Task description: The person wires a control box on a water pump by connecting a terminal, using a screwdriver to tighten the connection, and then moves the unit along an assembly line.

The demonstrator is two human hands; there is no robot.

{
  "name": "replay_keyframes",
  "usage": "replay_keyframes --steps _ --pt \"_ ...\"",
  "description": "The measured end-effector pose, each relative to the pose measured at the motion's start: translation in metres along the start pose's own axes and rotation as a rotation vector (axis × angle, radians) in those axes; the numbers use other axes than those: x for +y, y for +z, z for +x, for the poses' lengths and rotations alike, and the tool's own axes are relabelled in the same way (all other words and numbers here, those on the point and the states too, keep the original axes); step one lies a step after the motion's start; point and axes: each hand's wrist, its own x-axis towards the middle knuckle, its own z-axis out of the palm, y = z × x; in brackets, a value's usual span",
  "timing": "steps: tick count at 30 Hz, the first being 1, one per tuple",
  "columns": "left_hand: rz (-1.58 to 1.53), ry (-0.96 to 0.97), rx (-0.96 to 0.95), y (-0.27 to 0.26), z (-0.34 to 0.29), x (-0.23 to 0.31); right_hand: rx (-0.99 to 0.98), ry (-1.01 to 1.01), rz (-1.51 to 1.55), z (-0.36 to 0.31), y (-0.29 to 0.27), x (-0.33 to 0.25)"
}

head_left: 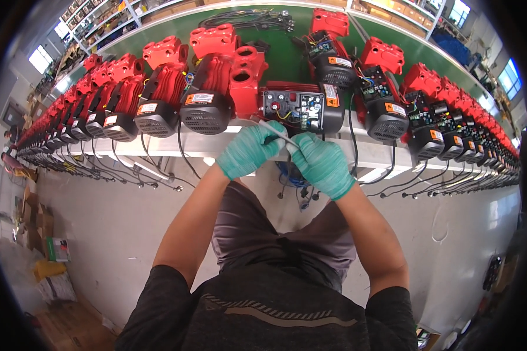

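Both hands wear green knit gloves and meet at the bench's front edge. Between them runs a thin, light grey strip or cable (280, 134), slanting down to the right. My left hand (249, 152) is closed around its left part, and my right hand (324, 164) pinches its right end. Just beyond my fingers lies a red-and-black motor pump (247, 88) on its side. Its terminal box (293, 109) is uncovered, showing a circuit board, capacitors and terminals. Where the grey piece ends inside my fingers is hidden.
Rows of red pumps stretch left (158, 96) and right (386, 111) along the green-topped bench (281, 41). Black power cords (183, 155) hang over its front edge. Coiled cables (246, 20) lie at the back. Cartons (70, 327) sit on the floor at lower left.
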Motion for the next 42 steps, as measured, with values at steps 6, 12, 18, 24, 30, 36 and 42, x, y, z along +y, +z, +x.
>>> replay_keyframes --steps 6,12,18,24,30,36,42 --pt "-0.028 0.030 0.128 0.016 -0.007 0.003 -0.048 0.792 0.952 -0.001 0.008 -0.042" --pt "-0.080 -0.007 0.136 0.017 -0.007 0.005 0.062 0.774 0.858 -0.016 0.011 -0.034" --pt "-0.324 -0.099 0.068 0.010 -0.004 0.004 0.188 0.137 0.290 -0.002 0.003 -0.001" --pt "-0.209 0.059 0.040 0.007 0.001 -0.007 0.029 -0.054 -0.065 0.003 -0.004 0.005" --pt "-0.168 -0.069 0.043 0.006 -0.001 0.008 -0.003 0.376 0.527 -0.005 0.017 -0.015" --pt "-0.199 -0.074 0.028 0.006 -0.002 0.008 0.102 0.833 1.034 -0.015 0.003 -0.028" --pt "-0.127 -0.096 0.013 0.004 0.000 0.010 0.233 0.458 0.647 -0.004 0.011 -0.017"
